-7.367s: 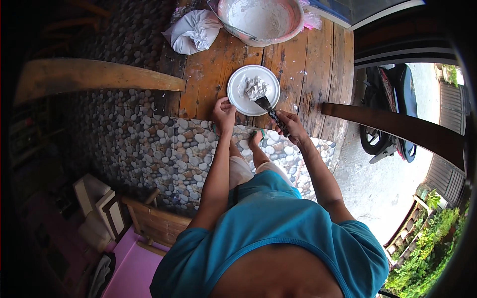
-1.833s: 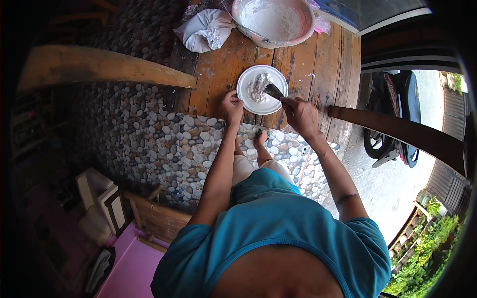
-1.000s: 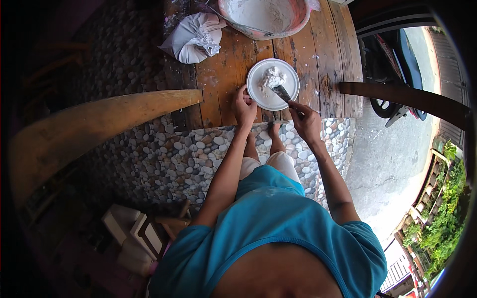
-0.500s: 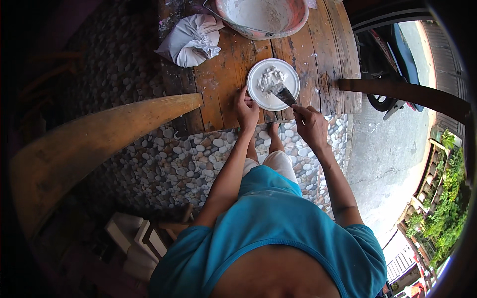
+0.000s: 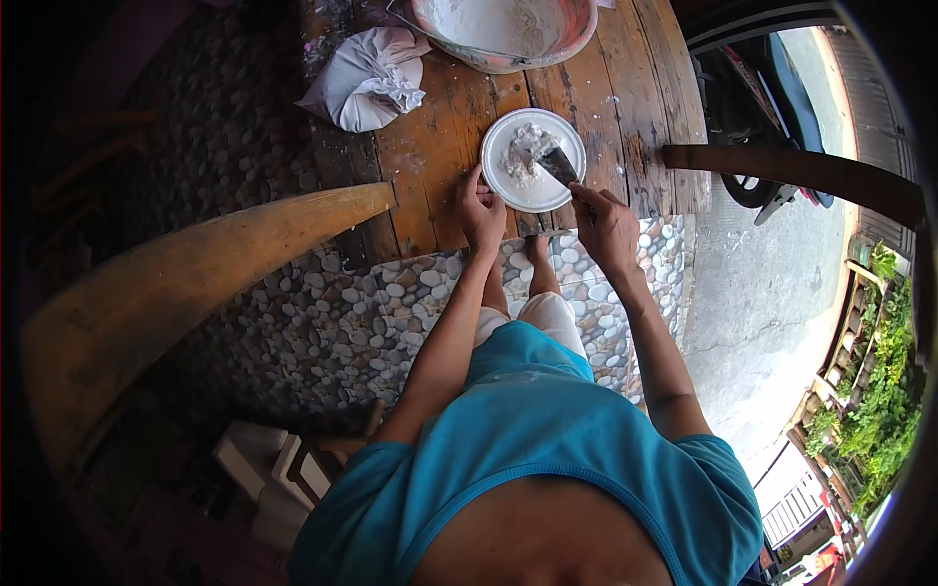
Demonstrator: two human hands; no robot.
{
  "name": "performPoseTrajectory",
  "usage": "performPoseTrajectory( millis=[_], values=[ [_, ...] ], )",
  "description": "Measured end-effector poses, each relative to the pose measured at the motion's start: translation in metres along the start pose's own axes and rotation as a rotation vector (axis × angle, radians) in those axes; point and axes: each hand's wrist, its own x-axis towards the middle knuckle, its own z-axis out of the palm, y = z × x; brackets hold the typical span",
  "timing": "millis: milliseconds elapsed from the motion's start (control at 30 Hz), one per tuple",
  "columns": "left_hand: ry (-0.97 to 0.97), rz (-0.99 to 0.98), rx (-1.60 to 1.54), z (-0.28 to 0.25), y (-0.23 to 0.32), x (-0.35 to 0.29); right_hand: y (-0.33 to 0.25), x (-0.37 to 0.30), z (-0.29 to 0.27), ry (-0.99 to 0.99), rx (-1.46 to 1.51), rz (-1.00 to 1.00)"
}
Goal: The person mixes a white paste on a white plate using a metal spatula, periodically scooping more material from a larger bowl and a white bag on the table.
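A round white plate (image 5: 496,178) with a raised rim lies near the front edge of the wooden table. White paste (image 5: 525,152) sits in a lumpy heap on it. My left hand (image 5: 482,215) grips the plate's left rim, its fingers partly hidden. In my right hand (image 5: 608,230) is a putty knife (image 5: 558,166), closed fingers wrapped round its handle. The dark blade points up and left, its tip in the paste.
Beyond the plate stands a stained basin (image 5: 508,61) with white powder inside. A crumpled white bag (image 5: 363,83) rests to its left on the table (image 5: 430,210). Curved wooden arms (image 5: 293,217) flank me on both sides. A motorcycle (image 5: 782,117) is parked at the right.
The putty knife's tip has shifted slightly up and left within the paste, which is now spread differently. My left hand stays at the plate's rim. The whole view has shifted a little.
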Motion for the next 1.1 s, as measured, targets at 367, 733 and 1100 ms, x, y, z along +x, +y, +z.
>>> performPoseTrajectory(
  millis=[367, 733, 1100],
  values=[
    [-0.014, -0.026, 0.029, 0.001, -0.004, -0.001, -0.002, -0.016, 0.008, -0.017, 0.075, 0.061],
    [0.019, 0.013, -0.014, 0.002, -0.011, 0.003, 0.011, -0.011, 0.017, -0.086, -0.017, 0.026],
    [-0.013, 0.008, -0.01, 0.0, -0.01, 0.002, 0.007, 0.001, 0.019, -0.088, -0.06, -0.009]
  ],
)
